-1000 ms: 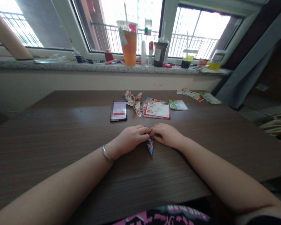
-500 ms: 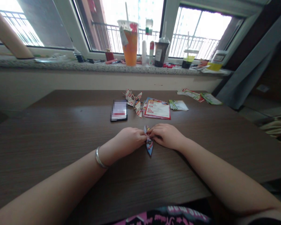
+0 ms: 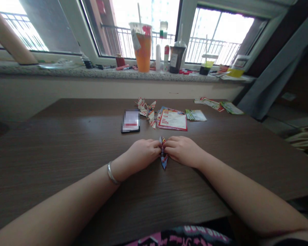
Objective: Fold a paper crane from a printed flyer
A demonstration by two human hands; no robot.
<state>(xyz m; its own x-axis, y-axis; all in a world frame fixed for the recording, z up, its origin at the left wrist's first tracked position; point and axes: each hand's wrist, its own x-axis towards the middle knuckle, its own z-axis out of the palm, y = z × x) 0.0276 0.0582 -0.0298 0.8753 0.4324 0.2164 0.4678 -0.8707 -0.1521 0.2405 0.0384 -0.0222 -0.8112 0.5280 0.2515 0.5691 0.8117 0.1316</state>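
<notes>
A narrow piece of folded printed paper, blue and red with pointed ends, lies between my two hands over the table. My left hand pinches its left side; a silver bangle is round that wrist. From the other side my right hand grips the right edge with bent fingers. The middle of the paper is partly covered by the fingertips. Beyond the hands rest several folded paper pieces, striped red and cream, heaped together.
Left of the folded pieces lies a phone. To their right are a stack of printed sheets and some green-edged cards; more cards lie at the far right. Drink cups and bottles line the windowsill.
My right fingers have moved slightly left and closed over the paper's right side. The paper looks narrower between the hands, and less of its middle shows.
</notes>
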